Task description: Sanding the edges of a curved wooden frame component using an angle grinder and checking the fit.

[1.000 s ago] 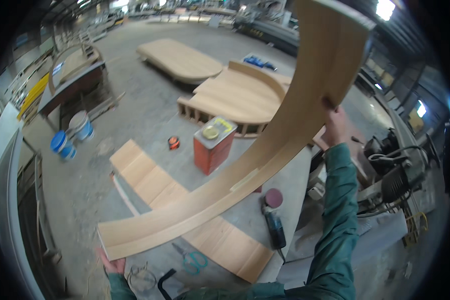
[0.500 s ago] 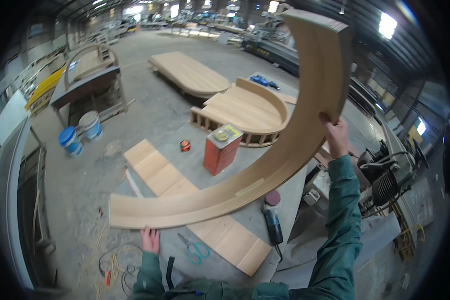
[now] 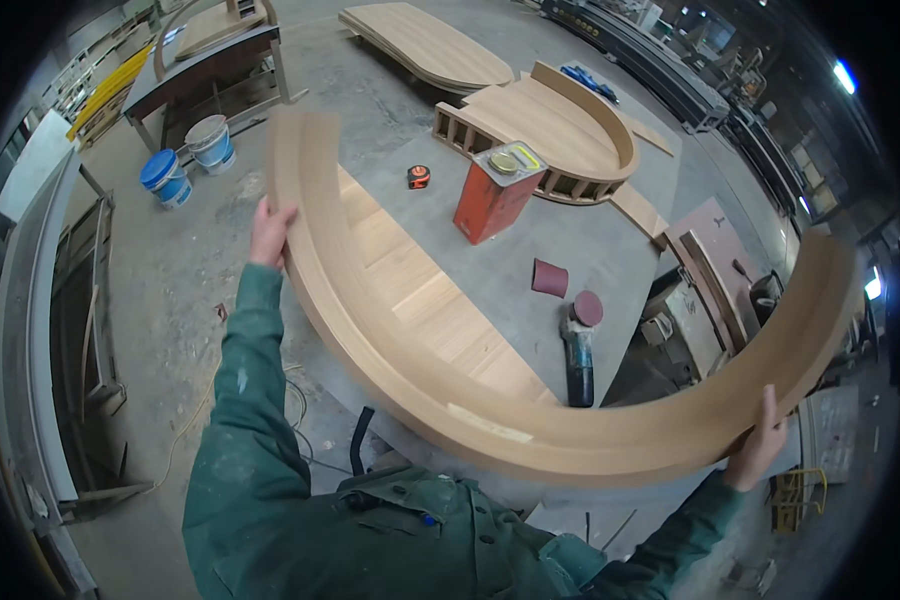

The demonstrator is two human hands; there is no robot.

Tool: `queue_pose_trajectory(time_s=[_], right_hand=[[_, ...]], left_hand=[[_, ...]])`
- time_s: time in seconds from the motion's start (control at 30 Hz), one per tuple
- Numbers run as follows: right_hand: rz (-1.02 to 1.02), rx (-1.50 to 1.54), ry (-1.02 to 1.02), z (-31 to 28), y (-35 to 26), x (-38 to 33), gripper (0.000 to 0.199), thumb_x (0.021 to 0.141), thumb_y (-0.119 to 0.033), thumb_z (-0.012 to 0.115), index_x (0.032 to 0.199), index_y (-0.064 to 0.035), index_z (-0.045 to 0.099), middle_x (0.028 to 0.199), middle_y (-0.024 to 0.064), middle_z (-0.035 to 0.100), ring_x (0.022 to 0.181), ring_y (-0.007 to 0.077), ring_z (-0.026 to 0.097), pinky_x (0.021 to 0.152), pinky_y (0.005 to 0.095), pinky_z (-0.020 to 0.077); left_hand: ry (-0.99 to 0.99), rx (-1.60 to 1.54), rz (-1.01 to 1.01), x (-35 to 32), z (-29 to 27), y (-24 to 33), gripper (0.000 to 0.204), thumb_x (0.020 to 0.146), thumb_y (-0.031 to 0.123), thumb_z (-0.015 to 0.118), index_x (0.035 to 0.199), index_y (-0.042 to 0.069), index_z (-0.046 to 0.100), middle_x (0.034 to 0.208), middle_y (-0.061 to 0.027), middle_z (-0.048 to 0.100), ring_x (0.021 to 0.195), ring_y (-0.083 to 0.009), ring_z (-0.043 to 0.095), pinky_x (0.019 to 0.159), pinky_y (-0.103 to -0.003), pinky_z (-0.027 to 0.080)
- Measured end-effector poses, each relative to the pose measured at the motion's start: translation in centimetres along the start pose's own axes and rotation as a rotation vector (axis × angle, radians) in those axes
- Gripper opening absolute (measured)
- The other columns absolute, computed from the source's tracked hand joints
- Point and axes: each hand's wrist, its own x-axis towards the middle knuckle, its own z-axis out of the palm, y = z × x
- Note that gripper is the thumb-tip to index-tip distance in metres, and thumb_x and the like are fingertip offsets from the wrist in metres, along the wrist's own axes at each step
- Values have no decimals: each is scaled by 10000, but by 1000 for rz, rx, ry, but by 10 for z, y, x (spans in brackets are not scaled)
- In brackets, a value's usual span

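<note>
A large U-shaped curved piece of pale wood (image 3: 570, 448) is held up in front of my body, its two ends pointing away from me. My left hand (image 3: 267, 235) grips its outer side near the left end. Around the outer edge at the right, my right hand (image 3: 758, 445) is closed, with some fingers hidden behind the wood. Beneath the curve, a flat pale wooden board (image 3: 440, 310) lies diagonally on the grey worktable (image 3: 390, 150), partly covered. Beyond the curve's inner edge lie a handheld disc sander (image 3: 578, 365) and a maroon roll of sandpaper (image 3: 550, 278).
A red rectangular can (image 3: 493, 200) and an orange-black tape measure (image 3: 419, 177) stand on the worktable. Farther back is a curved-rim wooden assembly (image 3: 555, 130), with a rounded wooden panel (image 3: 430, 45) behind it. Two buckets (image 3: 165, 178) sit on the floor at left.
The curved piece has been turned: its left end has risen and its right end has come down. My left hand moved up to grip it; my right hand moved lower and rightward.
</note>
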Motion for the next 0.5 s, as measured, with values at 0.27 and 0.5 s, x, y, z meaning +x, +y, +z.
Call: queue_pose_trajectory(time_s=[0.27,0.5], right_hand=[[505,94,97,-15,105,-143,444,970,-345,656,1120,72,642,1048,106,685,916,164,651,809,303,511],[767,207,135,-1,119,-233,508,992,-416,595,1203,47,607,1115,117,682,982,195,675,834,330,535]], left_hand=[[-163,554,7,123,90,-58,620,748,124,741,1307,20,492,1180,-182,662,1062,-253,658,915,-360,525],[-316,637,18,153,140,-90,654,743,133,780,1333,54,510,1230,-172,657,1087,-270,654,948,-377,513]])
